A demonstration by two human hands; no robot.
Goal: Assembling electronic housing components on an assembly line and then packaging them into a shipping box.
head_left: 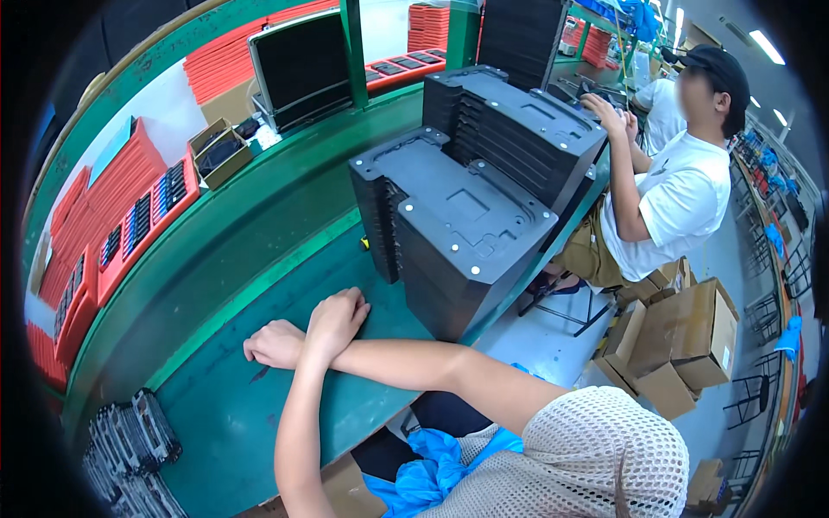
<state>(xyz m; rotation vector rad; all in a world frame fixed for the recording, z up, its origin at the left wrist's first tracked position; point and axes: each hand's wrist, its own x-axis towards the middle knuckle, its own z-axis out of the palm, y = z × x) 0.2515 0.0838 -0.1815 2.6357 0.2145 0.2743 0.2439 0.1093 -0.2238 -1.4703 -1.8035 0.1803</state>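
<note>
Over green tabletop, left hand, right hand, wrists crossed, fingers curled, cannot tell either grip's closure

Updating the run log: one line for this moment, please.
left hand: wrist crossed over right | right hand: over green tabletop | held: nothing visible | black trays: stacked nearby

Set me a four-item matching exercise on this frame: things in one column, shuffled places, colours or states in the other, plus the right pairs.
Column 1
1. Left hand
2. Right hand
3. Stacked trays
4. Crumpled cloth

Column 2
A. Bright blue
B. Farther toward the picture's left than the other hand
C. Black, standing on the green workbench
D. Its wrist lies crossed over the other arm

Right pairs: 1-D, 2-B, 3-C, 4-A
</note>
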